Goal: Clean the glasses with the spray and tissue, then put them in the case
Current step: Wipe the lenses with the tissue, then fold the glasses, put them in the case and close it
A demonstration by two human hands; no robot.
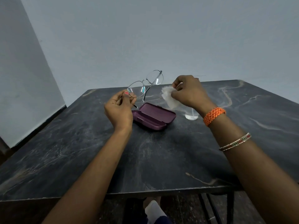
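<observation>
Glasses [144, 85] hang above the open case [153, 116], pinched by the left hand [119, 107]; right hand [188, 92] beside them grips crumpled tissue [169, 97].

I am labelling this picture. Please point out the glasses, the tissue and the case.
glasses [136, 91]: head view, on the nearer lens.
tissue [169, 98]: head view, on its crumpled middle.
case [157, 113]: head view, inside the open lid.
</observation>
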